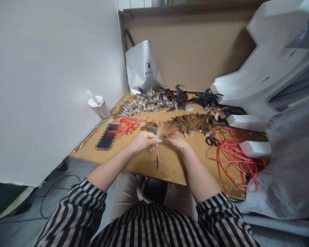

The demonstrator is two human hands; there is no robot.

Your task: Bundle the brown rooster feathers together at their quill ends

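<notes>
Over the front middle of the table, a small bunch of brown feathers (168, 131) is between my two hands, smeared by motion. My left hand (147, 140) is closed, its thumb and fingers pinching the near left end of the bunch. From the other side my right hand (178, 141) grips the bunch, its fingers partly covered by the blurred plumes. Just behind my hands lies a row of brown and dark feathers (195, 123). A longer heap of speckled grey and black feathers (154, 101) stretches along the back.
Red plastic strips lie in a left bundle (130, 124) and a right tangle (233, 156). Black-handled scissors (211, 140) rest by the right strips. A lidded cup (100, 108), a pixelated dark object (108, 137) and a silver bag (141, 67) stand or lie leftward. White foam pieces (249, 122) border the right.
</notes>
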